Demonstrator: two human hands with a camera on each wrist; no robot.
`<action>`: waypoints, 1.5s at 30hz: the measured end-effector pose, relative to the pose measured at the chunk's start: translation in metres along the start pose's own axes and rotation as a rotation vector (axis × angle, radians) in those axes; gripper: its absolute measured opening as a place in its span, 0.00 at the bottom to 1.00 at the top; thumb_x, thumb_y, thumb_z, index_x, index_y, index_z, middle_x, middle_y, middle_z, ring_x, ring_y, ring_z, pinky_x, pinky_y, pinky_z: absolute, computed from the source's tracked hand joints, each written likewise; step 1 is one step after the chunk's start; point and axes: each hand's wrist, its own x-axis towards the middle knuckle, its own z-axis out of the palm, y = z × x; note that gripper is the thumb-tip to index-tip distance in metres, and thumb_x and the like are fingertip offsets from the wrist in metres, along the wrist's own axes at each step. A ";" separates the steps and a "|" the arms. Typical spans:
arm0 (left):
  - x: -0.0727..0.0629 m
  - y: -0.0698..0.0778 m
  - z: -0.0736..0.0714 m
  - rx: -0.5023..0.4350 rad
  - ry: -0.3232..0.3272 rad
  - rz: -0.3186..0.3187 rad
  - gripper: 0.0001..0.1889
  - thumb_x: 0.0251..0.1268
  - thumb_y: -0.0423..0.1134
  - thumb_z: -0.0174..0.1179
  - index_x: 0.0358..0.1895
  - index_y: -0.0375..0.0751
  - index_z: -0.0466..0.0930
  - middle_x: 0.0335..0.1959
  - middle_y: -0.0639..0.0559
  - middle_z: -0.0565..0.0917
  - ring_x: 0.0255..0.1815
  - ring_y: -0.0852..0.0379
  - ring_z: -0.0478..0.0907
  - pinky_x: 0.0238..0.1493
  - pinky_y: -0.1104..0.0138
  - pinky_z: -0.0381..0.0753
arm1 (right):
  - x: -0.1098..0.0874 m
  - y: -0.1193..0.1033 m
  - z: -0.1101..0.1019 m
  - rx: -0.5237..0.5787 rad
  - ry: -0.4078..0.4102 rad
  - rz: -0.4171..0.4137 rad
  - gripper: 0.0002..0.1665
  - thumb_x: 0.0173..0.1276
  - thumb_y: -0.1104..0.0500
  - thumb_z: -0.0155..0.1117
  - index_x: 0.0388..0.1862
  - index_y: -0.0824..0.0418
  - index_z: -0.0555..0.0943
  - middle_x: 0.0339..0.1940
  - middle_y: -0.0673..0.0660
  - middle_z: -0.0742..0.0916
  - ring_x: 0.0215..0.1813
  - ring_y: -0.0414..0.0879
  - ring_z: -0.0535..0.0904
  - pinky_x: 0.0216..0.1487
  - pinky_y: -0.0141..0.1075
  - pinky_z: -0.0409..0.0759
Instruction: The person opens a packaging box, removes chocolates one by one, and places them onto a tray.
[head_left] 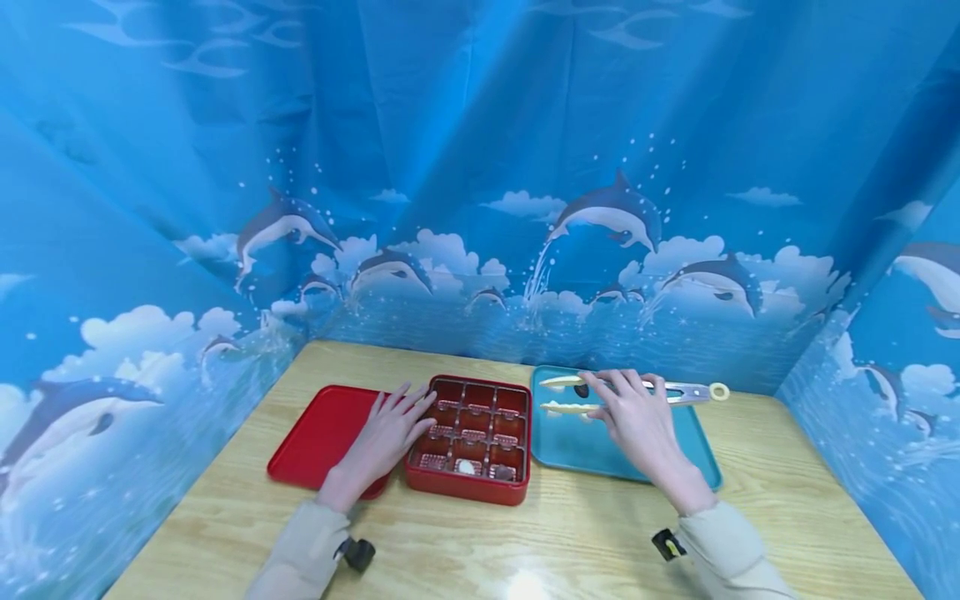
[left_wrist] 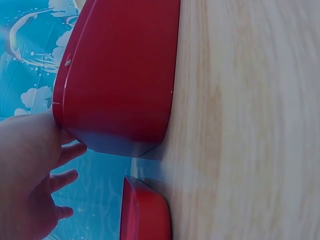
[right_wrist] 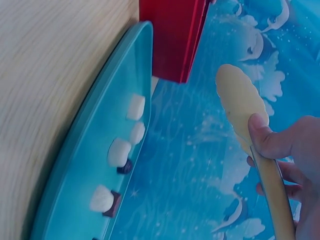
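A red box (head_left: 465,487) with a clear divided insert stands mid-table. A white piece (head_left: 467,467) lies in its front middle compartment and a dark piece (head_left: 502,472) in its front right one. My left hand (head_left: 382,437) touches the box's left rim, fingers spread and fairly straight. In my right hand (head_left: 637,421) is a pair of tongs (head_left: 686,394) with cream tips, gripped with the thumb on one arm. The tips stand apart above the blue tray (head_left: 551,442), nothing visible between them in the right wrist view. Several white marshmallow-like pieces (right_wrist: 119,152) and dark pieces (right_wrist: 114,204) lie on the tray.
A flat red lid or tray (head_left: 322,437) lies left of the box, partly under my left forearm. The blue tray adjoins the box's right side. A blue dolphin-print curtain (head_left: 450,208) surrounds the wooden table (head_left: 585,533) at the back and sides.
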 end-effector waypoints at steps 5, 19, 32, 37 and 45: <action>-0.001 0.001 -0.001 0.025 -0.010 0.021 0.29 0.76 0.52 0.55 0.75 0.44 0.69 0.76 0.42 0.68 0.79 0.36 0.56 0.73 0.33 0.52 | 0.009 -0.014 0.000 0.009 -0.011 -0.024 0.34 0.59 0.57 0.79 0.66 0.51 0.81 0.53 0.55 0.86 0.56 0.56 0.78 0.55 0.59 0.69; 0.001 0.004 -0.003 0.023 -0.050 0.007 0.29 0.75 0.52 0.58 0.73 0.42 0.72 0.76 0.40 0.67 0.79 0.35 0.56 0.72 0.33 0.55 | 0.040 -0.057 -0.003 0.001 -0.045 -0.282 0.32 0.61 0.50 0.77 0.65 0.49 0.82 0.53 0.52 0.86 0.55 0.51 0.79 0.58 0.55 0.73; 0.001 0.008 -0.006 0.012 -0.050 0.003 0.28 0.74 0.50 0.60 0.71 0.41 0.74 0.76 0.38 0.67 0.77 0.33 0.58 0.71 0.32 0.56 | 0.066 -0.095 -0.012 -0.164 -0.172 -0.578 0.34 0.58 0.47 0.79 0.65 0.41 0.81 0.55 0.47 0.86 0.60 0.45 0.79 0.67 0.50 0.71; 0.001 0.009 -0.007 0.007 -0.060 -0.009 0.28 0.74 0.49 0.60 0.72 0.40 0.73 0.76 0.38 0.67 0.78 0.33 0.57 0.72 0.32 0.54 | 0.074 -0.109 -0.016 -0.248 -0.237 -0.641 0.31 0.62 0.47 0.76 0.65 0.40 0.81 0.59 0.45 0.86 0.63 0.44 0.77 0.70 0.48 0.70; 0.001 0.010 -0.007 0.007 -0.070 -0.014 0.29 0.73 0.49 0.61 0.72 0.41 0.73 0.75 0.37 0.67 0.78 0.32 0.57 0.71 0.32 0.55 | 0.082 -0.129 -0.013 -0.348 -0.237 -0.720 0.27 0.62 0.44 0.75 0.61 0.37 0.84 0.59 0.43 0.86 0.64 0.43 0.76 0.71 0.44 0.69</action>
